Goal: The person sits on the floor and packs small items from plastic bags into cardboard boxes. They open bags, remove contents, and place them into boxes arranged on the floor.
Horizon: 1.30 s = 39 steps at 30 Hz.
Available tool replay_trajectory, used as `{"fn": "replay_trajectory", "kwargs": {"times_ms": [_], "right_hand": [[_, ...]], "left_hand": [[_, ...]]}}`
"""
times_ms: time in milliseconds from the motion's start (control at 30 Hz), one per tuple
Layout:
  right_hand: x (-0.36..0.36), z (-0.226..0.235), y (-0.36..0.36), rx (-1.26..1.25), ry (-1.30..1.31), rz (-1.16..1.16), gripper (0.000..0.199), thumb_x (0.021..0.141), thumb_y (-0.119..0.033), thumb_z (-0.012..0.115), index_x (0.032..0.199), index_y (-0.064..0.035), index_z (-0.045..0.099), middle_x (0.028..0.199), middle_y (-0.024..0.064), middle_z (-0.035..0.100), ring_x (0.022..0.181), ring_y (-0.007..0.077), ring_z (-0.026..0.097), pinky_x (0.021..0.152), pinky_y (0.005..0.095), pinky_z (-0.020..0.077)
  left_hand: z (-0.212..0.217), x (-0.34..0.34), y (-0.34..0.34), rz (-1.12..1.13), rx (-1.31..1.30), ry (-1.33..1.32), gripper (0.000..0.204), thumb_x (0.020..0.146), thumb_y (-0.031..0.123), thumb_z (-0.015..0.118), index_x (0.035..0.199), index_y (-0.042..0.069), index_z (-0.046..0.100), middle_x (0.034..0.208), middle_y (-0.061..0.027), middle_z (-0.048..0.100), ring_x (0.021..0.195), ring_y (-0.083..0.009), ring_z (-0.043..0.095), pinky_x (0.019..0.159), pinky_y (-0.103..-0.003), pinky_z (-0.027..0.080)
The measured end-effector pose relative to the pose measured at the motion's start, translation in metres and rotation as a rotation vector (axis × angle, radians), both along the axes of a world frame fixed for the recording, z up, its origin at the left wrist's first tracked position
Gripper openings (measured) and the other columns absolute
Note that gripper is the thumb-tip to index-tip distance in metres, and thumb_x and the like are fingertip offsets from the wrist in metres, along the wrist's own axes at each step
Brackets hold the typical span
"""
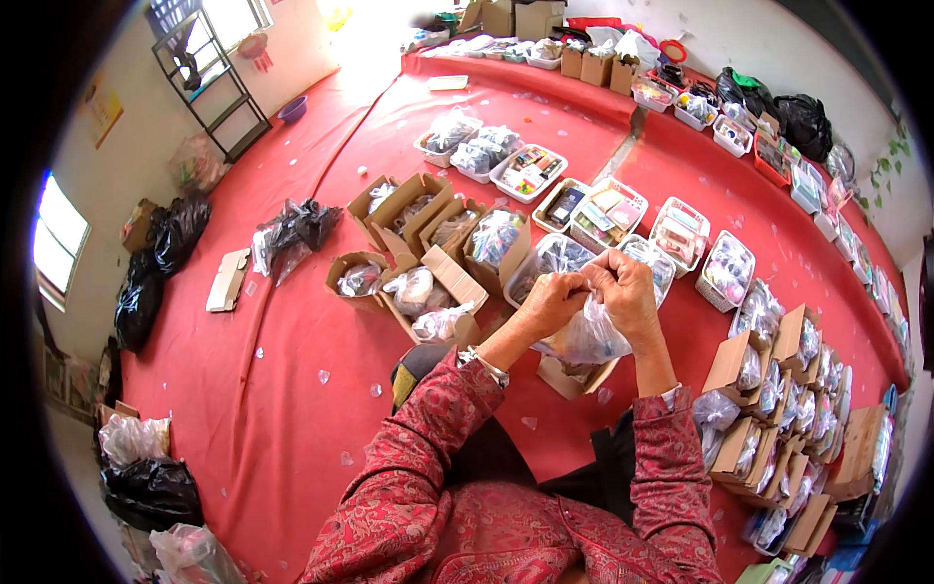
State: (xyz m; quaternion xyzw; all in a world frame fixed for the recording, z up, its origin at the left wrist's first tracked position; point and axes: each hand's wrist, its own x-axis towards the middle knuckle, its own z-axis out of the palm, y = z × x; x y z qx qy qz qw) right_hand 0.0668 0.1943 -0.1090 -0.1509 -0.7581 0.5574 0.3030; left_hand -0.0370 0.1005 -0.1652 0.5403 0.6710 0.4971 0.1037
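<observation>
clear plastic bag [590,338] is hanging in the near middle of the scene, its gathered neck being pinched by both hands. left hand [555,304] and right hand [625,289] are meeting there, fingers of each clamping on the plastic. just below, a small cardboard box [576,382] is showing, the bag partly covering it. the hands are also blocking part of a white basket [514,284] beyond them. to the left, open cardboard boxes [455,276] are holding bagged goods; to the right, small cartons [728,362] are crowding the red floor covering [292,409]. farther left, a dark plastic bundle [302,226] is lying between those open boxes and black bags [181,234] sitting along the wall [109,180].
</observation>
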Motion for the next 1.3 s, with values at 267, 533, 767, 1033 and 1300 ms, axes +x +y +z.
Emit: {"fn": "replay_trajectory", "kwargs": {"times_ms": [267, 533, 767, 1033, 1300], "right_hand": [[0.002, 0.005, 0.01, -0.392, 0.101, 0.023, 0.008, 0.083, -0.005, 0.059, 0.086, 0.002, 0.059, 0.067, 0.0012, 0.056, 0.051, 0.0053, 0.047, 0.045, 0.019, 0.0374], [0.008, -0.005, 0.01, 0.185, -0.134, 0.226, 0.032, 0.075, -0.007, 0.066, 0.106, -0.0018, 0.06, 0.089, 0.0003, 0.055, 0.073, 0.0068, 0.049, 0.065, 0.0203, 0.0411], [0.001, -0.011, 0.01, 0.071, -0.1, -0.029, 0.017, 0.086, -0.012, 0.056, 0.08, 0.0021, 0.064, 0.068, 0.0062, 0.062, 0.06, 0.0088, 0.053, 0.055, 0.0241, 0.0417], [0.004, -0.01, 0.018, -0.631, 0.118, 0.182, 0.014, 0.09, -0.01, 0.049, 0.088, -0.0013, 0.06, 0.069, 0.0031, 0.06, 0.056, 0.0088, 0.055, 0.049, 0.021, 0.0408], [-0.002, -0.024, 0.028, -0.8, 0.15, 0.089, 0.011, 0.089, -0.008, 0.048, 0.087, -0.0021, 0.056, 0.071, 0.0041, 0.057, 0.055, 0.0105, 0.05, 0.049, 0.0213, 0.0392]], "left_hand": [[0.0, 0.0, 0.0, -0.065, -0.082, -0.176, 0.018, 0.077, 0.017, 0.067, 0.083, 0.0, 0.063, 0.061, -0.0065, 0.058, 0.055, -0.0102, 0.05, 0.053, -0.03, 0.042], [-0.01, -0.018, 0.001, 0.008, 0.028, -0.437, 0.027, 0.08, 0.024, 0.067, 0.073, -0.001, 0.06, 0.057, -0.0004, 0.052, 0.054, -0.0064, 0.044, 0.047, -0.027, 0.037], [0.006, -0.012, -0.002, 0.032, -0.069, -0.357, 0.028, 0.08, 0.024, 0.067, 0.071, -0.002, 0.06, 0.056, -0.0027, 0.053, 0.053, -0.0075, 0.046, 0.047, -0.028, 0.038], [0.016, -0.009, -0.006, 0.028, -0.03, -0.299, 0.024, 0.082, 0.021, 0.066, 0.074, -0.001, 0.061, 0.056, -0.0001, 0.052, 0.054, -0.0059, 0.045, 0.048, -0.026, 0.038], [-0.005, -0.014, 0.003, 0.0, 0.01, -0.451, 0.016, 0.081, 0.014, 0.067, 0.075, -0.001, 0.064, 0.059, 0.0039, 0.053, 0.057, -0.0034, 0.044, 0.049, -0.023, 0.037]]}}
